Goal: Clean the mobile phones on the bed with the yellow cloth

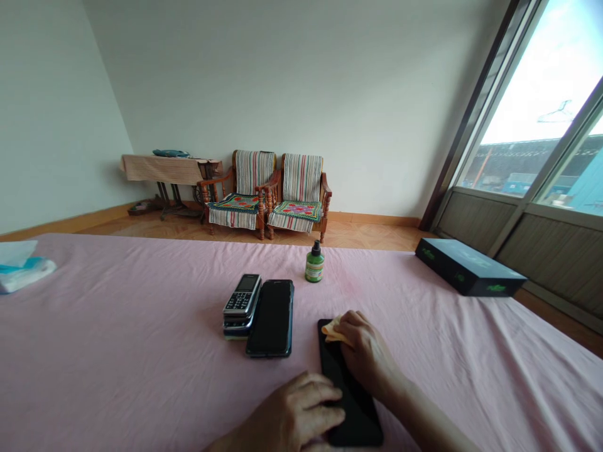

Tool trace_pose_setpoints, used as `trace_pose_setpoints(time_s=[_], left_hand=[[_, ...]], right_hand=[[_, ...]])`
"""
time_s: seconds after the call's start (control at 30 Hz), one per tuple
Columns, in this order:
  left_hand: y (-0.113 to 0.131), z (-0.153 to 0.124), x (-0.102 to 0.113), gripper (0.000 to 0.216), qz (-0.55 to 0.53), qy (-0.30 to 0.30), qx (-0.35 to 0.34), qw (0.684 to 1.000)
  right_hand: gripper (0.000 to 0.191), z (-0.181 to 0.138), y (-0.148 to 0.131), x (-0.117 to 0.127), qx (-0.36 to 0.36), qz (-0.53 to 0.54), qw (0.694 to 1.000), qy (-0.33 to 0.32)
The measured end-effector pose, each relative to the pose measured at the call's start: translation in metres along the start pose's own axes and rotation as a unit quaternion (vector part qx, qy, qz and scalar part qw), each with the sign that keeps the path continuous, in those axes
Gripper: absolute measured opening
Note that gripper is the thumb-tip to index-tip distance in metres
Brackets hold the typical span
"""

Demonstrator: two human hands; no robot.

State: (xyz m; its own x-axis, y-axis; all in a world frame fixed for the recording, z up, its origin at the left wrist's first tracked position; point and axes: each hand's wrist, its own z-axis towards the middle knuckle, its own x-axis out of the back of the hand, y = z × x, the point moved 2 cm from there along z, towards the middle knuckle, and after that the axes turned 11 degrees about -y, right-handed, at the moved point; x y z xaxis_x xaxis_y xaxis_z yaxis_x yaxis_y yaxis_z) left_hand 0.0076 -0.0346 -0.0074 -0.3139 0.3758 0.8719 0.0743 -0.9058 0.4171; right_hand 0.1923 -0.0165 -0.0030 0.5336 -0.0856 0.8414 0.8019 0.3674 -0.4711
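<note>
A black flat device [354, 411], a large smartphone or small tablet, lies face up on the pink cloth right in front of me. My right hand [365, 348] pinches a small yellow wiping cloth [332, 329] and presses it on the device's far end. Resting on its left edge are the fingers of my left hand [301, 408], stretched out with nothing in them. To the left lies a dark smartphone [272, 320]. Touching or close beside it, a silver keypad phone [243, 295] sits on top of a stack of phones [237, 326].
A green spray bottle [315, 263] stands upright beyond the devices. At the right edge lies a black box [471, 267]; a tissue pack [26, 273] is at far left. Past the pink-covered surface [117, 351] are two wooden chairs [296, 210] and a cloth-covered table [162, 169].
</note>
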Motion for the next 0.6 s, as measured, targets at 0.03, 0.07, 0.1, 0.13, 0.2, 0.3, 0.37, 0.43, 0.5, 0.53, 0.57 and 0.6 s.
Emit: trace_pose_setpoints(time_s=[0.03,0.07,0.1,0.13,0.2,0.3,0.37,0.43,0.5,0.53,0.57,0.6], left_hand=[[-0.002,0.000,-0.003,0.032,0.005,0.010,-0.001,1.000],[-0.003,0.000,-0.004,0.031,0.010,0.013,0.003,1.000],[-0.001,0.000,-0.003,0.031,0.012,0.007,0.009,1.000],[0.001,0.001,0.000,0.030,0.014,-0.001,0.012,1.000],[0.008,0.001,0.009,0.032,0.009,-0.021,0.034,0.999],[0.013,0.001,0.015,0.034,0.010,-0.024,0.035,0.999],[0.008,0.001,0.009,0.034,0.021,-0.014,0.022,0.999],[-0.001,0.000,-0.004,0.031,0.046,0.014,-0.005,0.999],[-0.010,-0.001,-0.015,0.028,0.058,0.030,-0.003,0.998],[-0.012,-0.001,-0.018,0.027,0.061,0.033,0.001,0.998],[-0.014,-0.001,-0.019,0.026,0.063,0.035,0.006,0.997],[-0.013,-0.001,-0.019,0.025,0.063,0.037,0.009,0.997]], right_hand=[[0.026,-0.002,-0.002,-0.001,0.000,0.007,1.000,-0.006],[0.025,-0.004,-0.003,-0.001,-0.001,0.014,1.000,-0.009],[0.025,-0.005,-0.003,-0.002,-0.001,0.020,1.000,-0.008],[0.026,-0.006,-0.002,-0.002,-0.001,0.023,1.000,-0.004],[0.029,-0.003,0.003,-0.001,0.002,0.018,1.000,0.010],[0.028,0.005,0.013,0.001,0.000,-0.002,0.999,0.035],[0.025,0.006,0.014,0.001,-0.001,-0.012,0.999,0.040],[0.022,0.001,0.008,0.000,0.005,-0.014,0.999,0.028],[0.020,-0.005,0.000,-0.003,0.009,-0.005,1.000,0.011],[0.019,-0.008,-0.004,-0.005,0.009,0.003,1.000,0.005],[0.019,-0.009,-0.006,-0.007,0.010,0.011,1.000,0.003],[0.020,-0.009,-0.007,-0.009,0.012,0.019,1.000,0.003]])
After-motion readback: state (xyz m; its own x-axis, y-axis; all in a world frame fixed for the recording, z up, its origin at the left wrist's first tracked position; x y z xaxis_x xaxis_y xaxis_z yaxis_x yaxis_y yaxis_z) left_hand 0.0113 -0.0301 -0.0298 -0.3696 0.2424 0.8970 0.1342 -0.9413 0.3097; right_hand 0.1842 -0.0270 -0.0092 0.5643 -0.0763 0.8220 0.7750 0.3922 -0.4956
